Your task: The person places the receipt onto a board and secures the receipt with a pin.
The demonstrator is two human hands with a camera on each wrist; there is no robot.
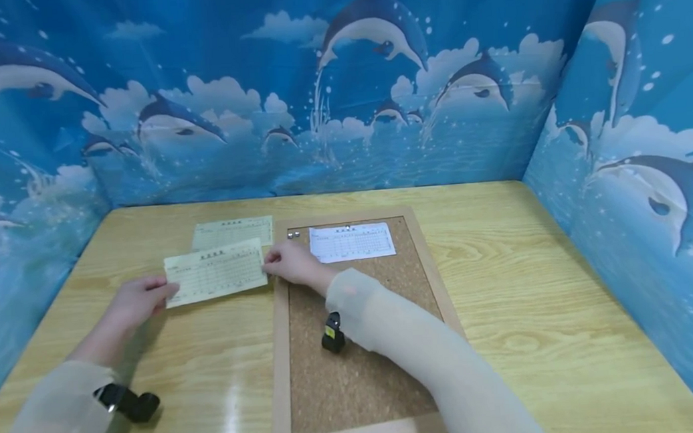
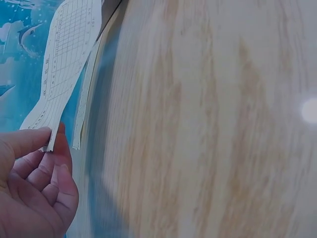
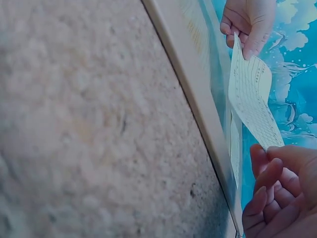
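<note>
A pale yellow printed form is stretched between both hands, tilted and bowed in the wrist views. My left hand pinches its left edge between thumb and fingers, and the form bends near that thumb in the left wrist view. At the opposite edge, my right hand pinches the form over the left side of the corkboard. Behind the held form lies another yellowish form, partly covered by it in the head view. A white form is on the upper part of the cork.
Small silver pushpins sit at the cork's upper left, and one pin is at the white form's top edge. The board's wooden frame rests on the wood-grain table. Blue dolphin-print curtains enclose the back and sides.
</note>
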